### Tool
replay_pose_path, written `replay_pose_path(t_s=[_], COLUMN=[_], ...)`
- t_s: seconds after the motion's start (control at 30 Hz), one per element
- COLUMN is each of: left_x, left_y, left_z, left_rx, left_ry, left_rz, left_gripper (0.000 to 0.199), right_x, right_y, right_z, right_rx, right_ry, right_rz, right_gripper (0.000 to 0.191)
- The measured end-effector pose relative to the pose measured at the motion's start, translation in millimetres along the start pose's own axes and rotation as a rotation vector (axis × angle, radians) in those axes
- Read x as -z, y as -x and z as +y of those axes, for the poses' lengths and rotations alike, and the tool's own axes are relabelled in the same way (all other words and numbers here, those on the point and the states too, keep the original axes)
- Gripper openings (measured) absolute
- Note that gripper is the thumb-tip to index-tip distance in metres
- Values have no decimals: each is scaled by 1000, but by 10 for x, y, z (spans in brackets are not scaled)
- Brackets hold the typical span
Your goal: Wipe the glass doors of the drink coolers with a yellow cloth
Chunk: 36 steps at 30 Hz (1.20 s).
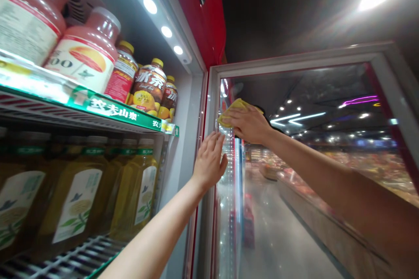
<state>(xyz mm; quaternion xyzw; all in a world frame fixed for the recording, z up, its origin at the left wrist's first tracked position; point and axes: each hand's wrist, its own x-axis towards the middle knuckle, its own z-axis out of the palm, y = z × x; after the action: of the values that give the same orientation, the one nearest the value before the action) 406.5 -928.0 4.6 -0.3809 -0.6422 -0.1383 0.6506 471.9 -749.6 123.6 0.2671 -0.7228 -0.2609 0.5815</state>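
My right hand [249, 124] presses a yellow cloth [238, 109] against the glass [294, 139] of an open fridge door, near the upper corner on the hinge side. Its fingers lie over the cloth. Lower and to the left, my left hand [209, 161] rests with fingers extended on the pale door frame [212, 109], holding nothing. The door stands swung out to the right of the drinks fridge, whose outer edge [209, 22] is red.
Pink drink bottles [88, 52] and iced tea bottles [149, 85] stand on the upper shelf, behind a green label strip [114, 111]. Large yellow-green tea bottles [78, 196] fill the shelf below. Round lights [150, 5] line the fridge's upper inside edge. Through the glass, a shop aisle [268, 218] shows.
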Motion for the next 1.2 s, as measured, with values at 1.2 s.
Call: replay_pose_path(t_s=[1.2], left_x=[-362], left_y=[-731], left_z=[316], left_rx=[17], left_ry=[-5], left_rz=[138], left_gripper=[56], right_x=[332], right_y=[739], right_z=[344], right_rx=[-86], right_ry=[116], right_rz=[-58], right_gripper=[50])
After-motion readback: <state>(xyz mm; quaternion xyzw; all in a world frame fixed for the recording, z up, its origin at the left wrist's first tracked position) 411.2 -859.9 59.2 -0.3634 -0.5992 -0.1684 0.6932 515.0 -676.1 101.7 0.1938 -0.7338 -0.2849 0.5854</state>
